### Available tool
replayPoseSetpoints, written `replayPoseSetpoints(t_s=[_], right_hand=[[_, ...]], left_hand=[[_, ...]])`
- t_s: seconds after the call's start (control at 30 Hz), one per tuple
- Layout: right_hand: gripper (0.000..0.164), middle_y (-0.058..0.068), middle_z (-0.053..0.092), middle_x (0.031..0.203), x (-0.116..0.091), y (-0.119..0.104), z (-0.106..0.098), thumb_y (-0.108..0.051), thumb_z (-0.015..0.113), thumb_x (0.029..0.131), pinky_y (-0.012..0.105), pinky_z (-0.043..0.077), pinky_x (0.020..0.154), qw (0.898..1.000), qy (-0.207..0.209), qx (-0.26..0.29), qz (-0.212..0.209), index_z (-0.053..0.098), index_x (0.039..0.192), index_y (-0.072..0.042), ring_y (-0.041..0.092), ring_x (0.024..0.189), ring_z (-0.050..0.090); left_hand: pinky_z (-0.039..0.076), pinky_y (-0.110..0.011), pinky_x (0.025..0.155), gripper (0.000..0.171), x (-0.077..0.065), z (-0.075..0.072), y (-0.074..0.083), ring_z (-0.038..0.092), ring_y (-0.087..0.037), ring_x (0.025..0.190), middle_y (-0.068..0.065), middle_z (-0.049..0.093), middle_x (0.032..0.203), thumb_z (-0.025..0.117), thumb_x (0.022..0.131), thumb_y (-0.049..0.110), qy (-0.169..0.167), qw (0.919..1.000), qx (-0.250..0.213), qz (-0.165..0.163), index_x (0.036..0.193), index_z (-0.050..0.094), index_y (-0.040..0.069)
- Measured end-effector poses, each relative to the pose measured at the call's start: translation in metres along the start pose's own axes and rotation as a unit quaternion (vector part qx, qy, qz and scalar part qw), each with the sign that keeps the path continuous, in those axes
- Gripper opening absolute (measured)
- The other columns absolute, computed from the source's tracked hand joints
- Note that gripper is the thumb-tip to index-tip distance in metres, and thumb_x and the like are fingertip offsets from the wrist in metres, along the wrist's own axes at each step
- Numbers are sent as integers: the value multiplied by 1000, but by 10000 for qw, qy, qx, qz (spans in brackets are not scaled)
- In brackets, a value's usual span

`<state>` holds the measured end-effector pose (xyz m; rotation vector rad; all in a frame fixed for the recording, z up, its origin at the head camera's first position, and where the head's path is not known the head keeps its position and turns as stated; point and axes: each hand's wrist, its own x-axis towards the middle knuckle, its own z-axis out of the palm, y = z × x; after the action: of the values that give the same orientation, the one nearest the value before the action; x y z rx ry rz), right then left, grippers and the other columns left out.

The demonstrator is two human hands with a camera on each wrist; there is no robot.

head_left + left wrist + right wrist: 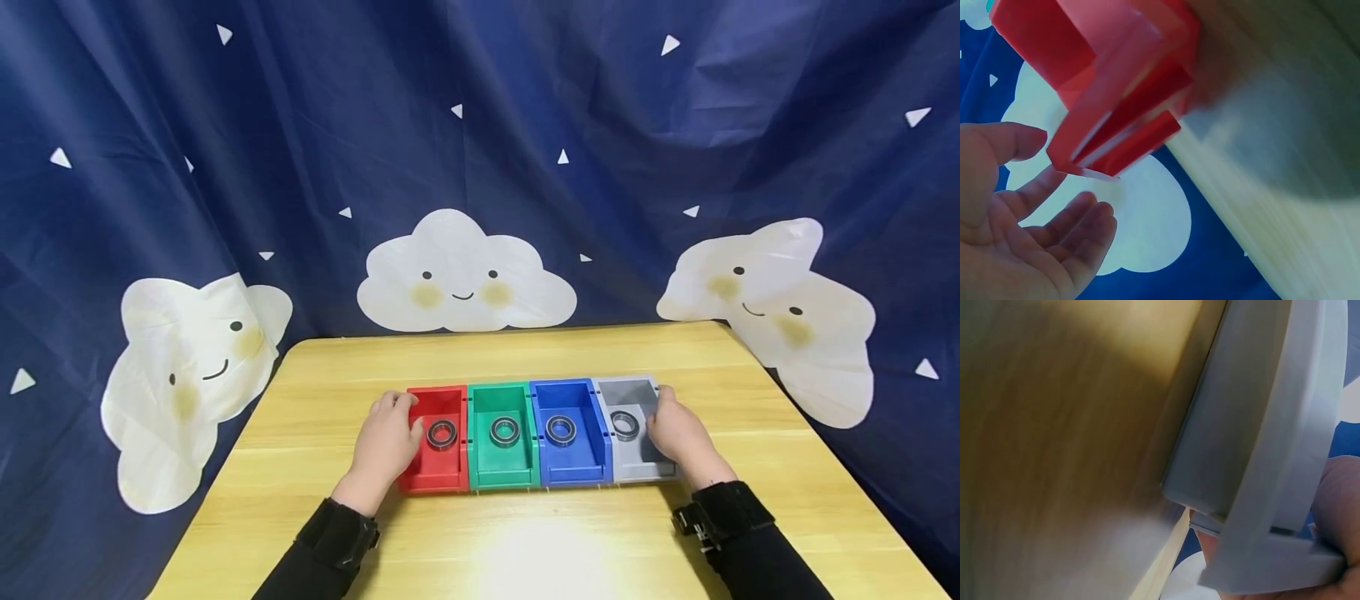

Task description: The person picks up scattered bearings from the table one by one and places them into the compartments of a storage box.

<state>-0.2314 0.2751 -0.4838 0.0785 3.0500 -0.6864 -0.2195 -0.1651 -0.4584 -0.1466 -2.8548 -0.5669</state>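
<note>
A red bin (432, 477), a green bin (506, 477), a blue bin (577, 473) and a grey bin (642, 472) stand side by side in a row. Each bin holds one ball bearing, such as the one (442, 434) in the red bin. My left hand (384, 446) is at the red bin's outer end, thumb and index finger about its rim corner, the other fingers loosely bent. At the opposite end my right hand (681, 435) grips the grey bin's outer wall. In the right wrist view, fingers wrap its corner (1272, 562).
The row stands on a light wooden table (517, 354). Behind the table hangs a dark blue curtain (510, 75) with white clouds, one cloud (457, 287) right behind the back edge. Black bands (720, 510) circle both wrists.
</note>
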Motion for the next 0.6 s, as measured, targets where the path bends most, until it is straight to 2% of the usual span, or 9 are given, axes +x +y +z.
replayPoseSetpoints(t_s=[0.17,0.33,0.5,0.6], right_hand=[[62,49,49,120,2,1,-1,-3,46,92,62,48,89,10000,-14,34,-17,17,140,23,57,107,56],[64,52,41,126,5,2,-4,-4,50,92,65,42,97,9996,16,125,-254,18,138,27,61,116,49],[73,55,26,136,4,3,-11,-17,55,98,68,27,106,9989,-17,160,-445,17,138,30,66,127,31],[79,55,22,137,4,1,-27,-28,54,102,69,24,107,9984,-16,134,-540,15,140,29,68,128,26]], left_hand=[[50,-49,96,46,-2,1,-6,54,-36,115,-20,54,128,73,90,20,17,9997,-120,-210,130,59,3],[50,-52,97,56,-4,-1,-13,53,-37,119,-22,52,133,73,90,21,38,9993,-141,-336,138,51,3],[48,-53,98,59,-6,-4,-22,51,-39,122,-23,51,135,73,90,21,64,9997,-87,-211,140,48,3],[46,-54,100,57,-5,-9,-28,50,-41,123,-24,51,134,72,91,21,139,9999,-8,-60,139,49,2]])
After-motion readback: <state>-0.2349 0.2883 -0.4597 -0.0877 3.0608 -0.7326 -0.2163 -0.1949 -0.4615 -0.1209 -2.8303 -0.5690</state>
